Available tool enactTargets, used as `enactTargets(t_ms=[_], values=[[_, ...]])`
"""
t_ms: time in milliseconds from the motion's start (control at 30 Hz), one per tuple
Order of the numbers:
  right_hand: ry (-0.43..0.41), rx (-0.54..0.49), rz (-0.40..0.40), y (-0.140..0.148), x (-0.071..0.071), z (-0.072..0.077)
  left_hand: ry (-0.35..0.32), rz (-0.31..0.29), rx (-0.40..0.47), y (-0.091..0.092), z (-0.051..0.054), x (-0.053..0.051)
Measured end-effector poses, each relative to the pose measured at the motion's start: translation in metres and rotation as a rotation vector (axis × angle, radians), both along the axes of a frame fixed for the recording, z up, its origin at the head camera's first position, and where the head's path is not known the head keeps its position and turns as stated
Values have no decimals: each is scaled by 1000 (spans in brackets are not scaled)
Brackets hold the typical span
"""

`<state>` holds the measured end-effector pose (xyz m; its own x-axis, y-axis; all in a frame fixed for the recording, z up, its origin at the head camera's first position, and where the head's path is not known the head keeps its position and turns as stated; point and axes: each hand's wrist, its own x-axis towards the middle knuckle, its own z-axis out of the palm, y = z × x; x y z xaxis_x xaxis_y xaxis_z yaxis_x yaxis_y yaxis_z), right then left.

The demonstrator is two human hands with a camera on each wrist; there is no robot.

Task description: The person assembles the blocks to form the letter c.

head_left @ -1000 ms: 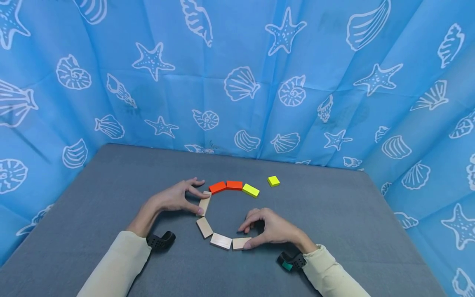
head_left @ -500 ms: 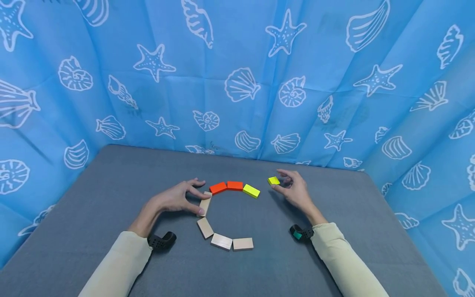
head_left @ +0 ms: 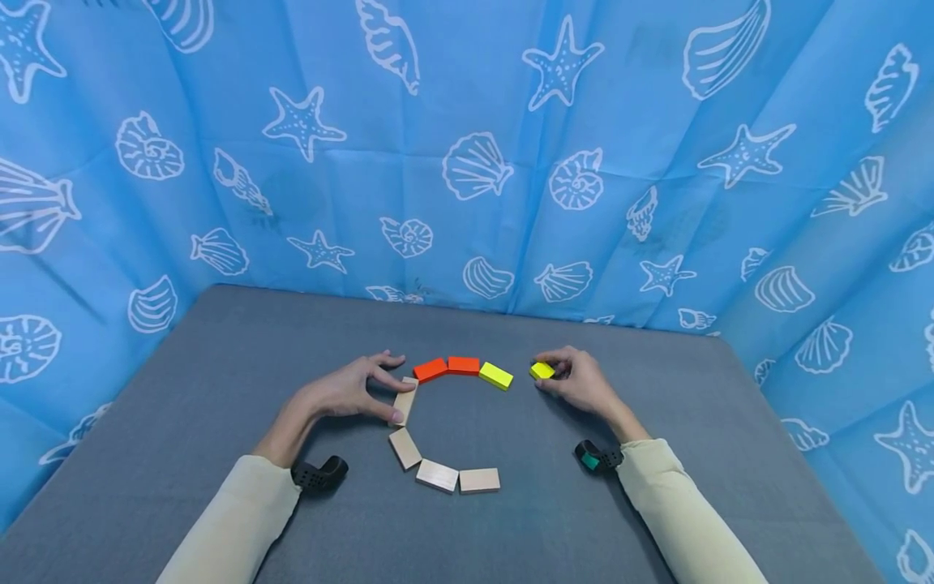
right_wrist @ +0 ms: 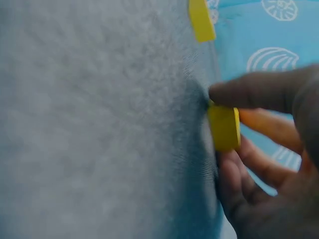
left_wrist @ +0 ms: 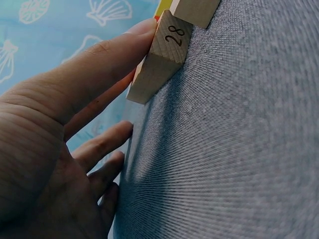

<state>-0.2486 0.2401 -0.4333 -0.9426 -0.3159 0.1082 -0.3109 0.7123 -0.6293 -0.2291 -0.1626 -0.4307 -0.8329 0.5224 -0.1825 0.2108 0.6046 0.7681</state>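
Note:
My left hand [head_left: 350, 388] spans an upright-lying plain wooden block [head_left: 405, 403], thumb at its near end and index finger at its far end. In the left wrist view this wooden block [left_wrist: 165, 59] shows the number 28 on its end, and the thumb [left_wrist: 109, 59] lies against its upper edge. The other left fingers are spread. On the right, my right hand [head_left: 584, 384] pinches a yellow block [head_left: 541, 371] between thumb and fingers. The right wrist view shows this yellow block [right_wrist: 224, 128] low over the cloth; contact with the cloth is hard to tell.
Two orange-red blocks [head_left: 463, 366] and another yellow block [head_left: 496, 375] curve along the far side. Plain wooden blocks [head_left: 437, 475] curve along the near side, leaving the ring open at right. A blue shell-patterned curtain [head_left: 467, 162] stands behind the grey table [head_left: 328, 535].
My right hand went from the near-end wooden block to the far yellow block, closed its fingers on it and shifted it slightly nearer. The left hand has stayed in place.

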Motion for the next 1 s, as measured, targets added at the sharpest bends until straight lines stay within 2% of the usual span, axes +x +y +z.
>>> enactTargets(t_ms=[233,467,833,1000], values=[[-163,-35,230,7,20,6,-9,-2,14,-1,0,0],[-245,-67,382,2,34,8,0,-4,8,-2,-2,1],[-282,-22,603,-23,49,12,5,2,7,-2,0,1],[-300,8,671,-28,54,14,3,0,1,-1,0,1]])
